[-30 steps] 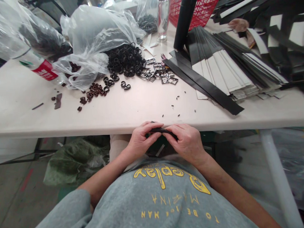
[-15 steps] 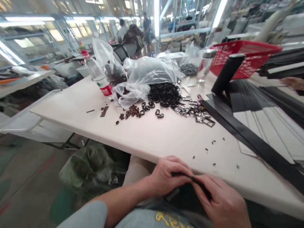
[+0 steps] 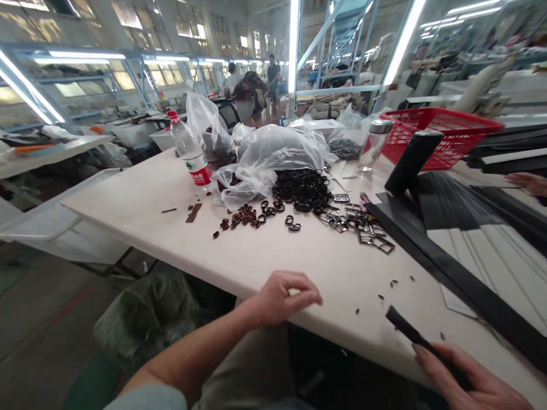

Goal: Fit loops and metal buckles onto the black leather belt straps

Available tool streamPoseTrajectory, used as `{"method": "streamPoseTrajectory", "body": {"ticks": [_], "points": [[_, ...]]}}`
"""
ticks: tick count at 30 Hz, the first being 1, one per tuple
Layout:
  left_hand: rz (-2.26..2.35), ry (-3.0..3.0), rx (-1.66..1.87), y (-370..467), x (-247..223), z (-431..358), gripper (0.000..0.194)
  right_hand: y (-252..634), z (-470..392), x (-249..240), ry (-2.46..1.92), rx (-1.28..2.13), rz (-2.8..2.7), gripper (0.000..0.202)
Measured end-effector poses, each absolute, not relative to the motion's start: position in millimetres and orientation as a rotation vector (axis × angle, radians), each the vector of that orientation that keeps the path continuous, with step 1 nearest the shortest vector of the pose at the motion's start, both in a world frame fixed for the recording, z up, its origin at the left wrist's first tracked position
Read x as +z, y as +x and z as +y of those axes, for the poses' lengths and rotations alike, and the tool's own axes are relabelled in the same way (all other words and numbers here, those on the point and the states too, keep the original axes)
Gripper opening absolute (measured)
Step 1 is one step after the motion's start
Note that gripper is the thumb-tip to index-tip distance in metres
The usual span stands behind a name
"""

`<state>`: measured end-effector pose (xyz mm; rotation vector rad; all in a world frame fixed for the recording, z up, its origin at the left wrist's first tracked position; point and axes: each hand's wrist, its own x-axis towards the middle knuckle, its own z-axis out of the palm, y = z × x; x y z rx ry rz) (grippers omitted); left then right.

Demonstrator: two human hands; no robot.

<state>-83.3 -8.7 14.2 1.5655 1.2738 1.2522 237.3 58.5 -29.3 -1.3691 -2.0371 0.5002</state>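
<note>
My left hand (image 3: 288, 297) is raised at the table's front edge, its thumb and fingertips brought together; anything between them is too small or hidden to make out. My right hand (image 3: 478, 385), at the lower right, grips a black strip (image 3: 406, 327) whose free end points up and left over the table (image 3: 253, 261). Small dark bits (image 3: 381, 297) lie beyond that strip. Farther back are black rings (image 3: 303, 188) in a heap, small brown loops (image 3: 245, 217) and metal buckles (image 3: 373, 235).
A plastic bottle (image 3: 192, 151), clear bags (image 3: 282, 148), a glass flask (image 3: 375, 146), a black cylinder (image 3: 414, 161) and a red basket (image 3: 471, 137) stand at the back. Long black strips (image 3: 459, 277) cover the right side. Another person's hand (image 3: 532, 184) shows at the far right.
My hands have moved apart. The black strip has left my left hand and gone right with my right hand. The view has tilted up slightly.
</note>
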Motion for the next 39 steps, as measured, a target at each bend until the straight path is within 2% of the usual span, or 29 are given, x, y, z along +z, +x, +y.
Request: {"method": "streamPoseTrajectory", "body": {"ticks": [3,5,9,13,18,22,26,30,39], "points": [[1.647,1.476,1.284,-123,16,35,0.028,232,58,-21,-1.497,0.601,-2.019,0.028],[1.990,1.488,1.144,-147,18,70,0.023,227,55,-14,-1.551,0.664,-2.020,0.033],[2.195,1.473,1.017,-178,16,123,0.012,223,53,-10,-1.624,0.699,-2.033,0.040],[2.231,1.459,0.945,-183,8,143,0.003,227,54,-17,-1.629,0.682,-2.059,0.043],[2.149,1.430,1.043,-177,11,141,0.012,230,54,-26,-1.568,0.640,-2.089,0.040],[1.959,1.389,1.148,-149,21,118,0.007,221,47,-21,-1.477,0.606,-2.047,0.036],[1.486,1.140,1.294,-91,24,71,0.018,202,32,-3,-1.270,0.523,-1.966,0.024],[1.036,0.740,1.330,-36,23,31,0.025,182,22,14,-1.091,0.232,-1.918,0.014],[0.946,0.490,1.310,-1,19,24,0.029,176,9,20,-1.065,-0.098,-2.102,0.013]]}}
